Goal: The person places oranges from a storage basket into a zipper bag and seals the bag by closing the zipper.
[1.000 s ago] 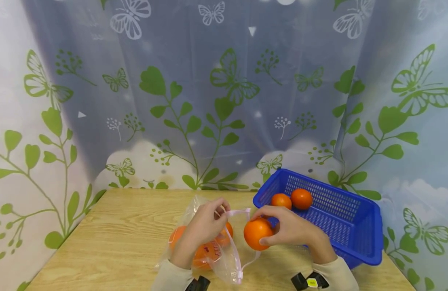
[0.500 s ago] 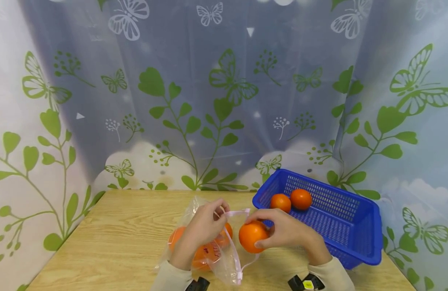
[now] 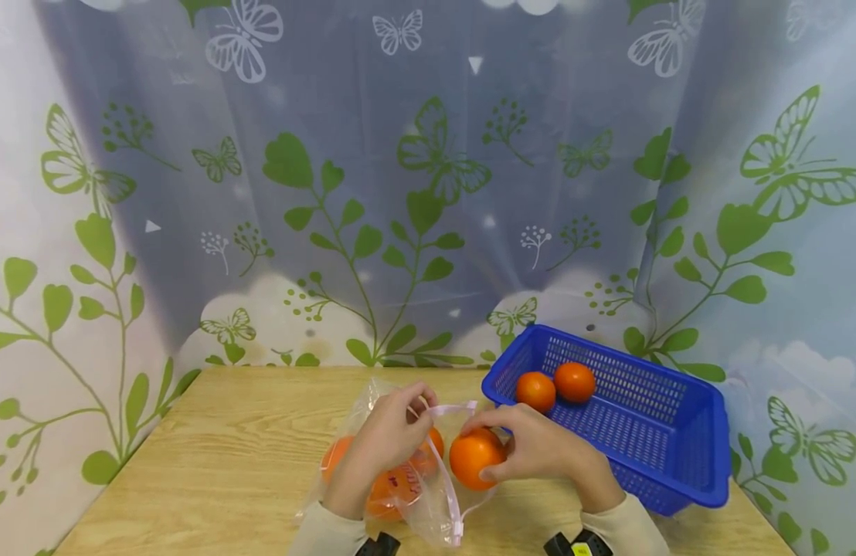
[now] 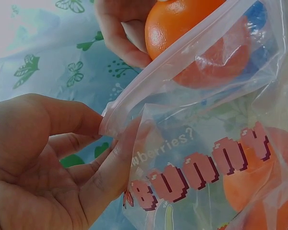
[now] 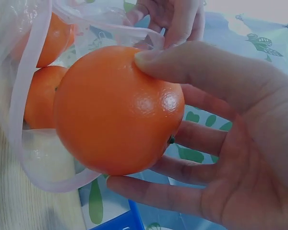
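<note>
My left hand (image 3: 393,425) pinches the pink rim of a clear zip bag (image 4: 197,167) between thumb and fingers, and the bag's mouth stands open toward the right. Several oranges (image 3: 393,490) lie inside the bag, seen through the printed plastic. In my right hand (image 3: 542,448) is an orange (image 5: 117,110), gripped between the thumb on one side and the fingers on the other. It is at the bag's mouth, partly behind the pink rim in the left wrist view.
To the right stands a blue plastic basket (image 3: 709,432) with two oranges (image 3: 574,382) at its left end. Both rest on a wooden table (image 3: 247,432). Behind the table hangs a curtain (image 3: 428,255) printed with leaves and butterflies.
My right hand has carried the orange a little left and down, closer to the bag's mouth. My left hand keeps its pinch on the rim in the same place.
</note>
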Motion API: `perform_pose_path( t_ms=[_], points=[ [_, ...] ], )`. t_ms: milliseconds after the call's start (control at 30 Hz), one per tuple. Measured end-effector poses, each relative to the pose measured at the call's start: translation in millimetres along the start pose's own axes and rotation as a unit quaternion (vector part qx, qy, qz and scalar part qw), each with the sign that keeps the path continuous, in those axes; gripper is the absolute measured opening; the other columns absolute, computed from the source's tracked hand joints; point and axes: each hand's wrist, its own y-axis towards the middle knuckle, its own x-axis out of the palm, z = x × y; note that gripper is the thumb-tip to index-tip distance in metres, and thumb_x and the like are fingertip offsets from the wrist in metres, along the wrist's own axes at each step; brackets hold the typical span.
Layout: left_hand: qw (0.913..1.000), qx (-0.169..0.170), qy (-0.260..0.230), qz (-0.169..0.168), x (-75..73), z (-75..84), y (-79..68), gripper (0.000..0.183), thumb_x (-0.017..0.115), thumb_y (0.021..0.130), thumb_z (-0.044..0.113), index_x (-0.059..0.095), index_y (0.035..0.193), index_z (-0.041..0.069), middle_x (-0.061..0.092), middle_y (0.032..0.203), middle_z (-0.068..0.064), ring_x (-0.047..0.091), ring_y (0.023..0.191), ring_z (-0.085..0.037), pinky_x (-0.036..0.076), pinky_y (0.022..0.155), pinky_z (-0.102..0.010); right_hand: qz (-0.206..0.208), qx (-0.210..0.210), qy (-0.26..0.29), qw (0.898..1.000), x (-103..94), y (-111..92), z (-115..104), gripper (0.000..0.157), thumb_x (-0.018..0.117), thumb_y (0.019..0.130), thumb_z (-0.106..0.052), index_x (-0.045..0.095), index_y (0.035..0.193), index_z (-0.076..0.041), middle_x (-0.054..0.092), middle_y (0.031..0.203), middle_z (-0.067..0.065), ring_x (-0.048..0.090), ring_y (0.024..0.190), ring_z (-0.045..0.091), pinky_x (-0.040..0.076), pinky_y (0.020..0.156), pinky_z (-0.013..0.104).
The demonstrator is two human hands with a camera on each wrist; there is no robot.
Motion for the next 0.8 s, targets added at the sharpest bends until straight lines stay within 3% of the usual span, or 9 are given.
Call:
perform_pose_path(
  t_ms=[467,600,800],
  points=[
    [0.9999,0.008,0.009,0.006,1.0,-1.3,0.5,0.003,0.061,0.1,0.009,0.062,0.1,0.006,0.064,0.086,-0.007,0.056,0.065,-0.014,0.05,0.051,-0.023,-0.005,-0.017,-0.037,0.999,14.3,11.3,-4.2,0.042,0.082,0.081,-0.016,0.07,0.121,-0.016,0.073,0.11,-0.002,0.06,0.085,0.004,0.056,0.072,0.021],
    [0.9998,0.014,0.009,0.006,1.2,-1.1,0.5,0.005,0.06,0.101,0.01,0.062,0.099,0.005,0.064,0.086,-0.008,0.056,0.065,-0.014,0.049,0.052,-0.023,0.005,-0.028,-0.07,0.997,21.5,15.9,-4.4,0.04,0.083,0.081,-0.015,0.069,0.118,-0.013,0.072,0.109,-0.003,0.06,0.089,0.004,0.055,0.079,0.021],
    [0.9996,0.023,0.016,0.006,1.6,0.3,0.5,0.004,0.061,0.1,0.009,0.062,0.098,0.005,0.065,0.086,-0.009,0.056,0.067,-0.016,0.047,0.053,-0.023,0.022,-0.029,-0.137,0.99,32.0,19.2,-2.9,0.04,0.083,0.081,-0.019,0.069,0.118,-0.012,0.073,0.114,-0.002,0.065,0.105,0.014,0.055,0.092,0.032]
  ],
)
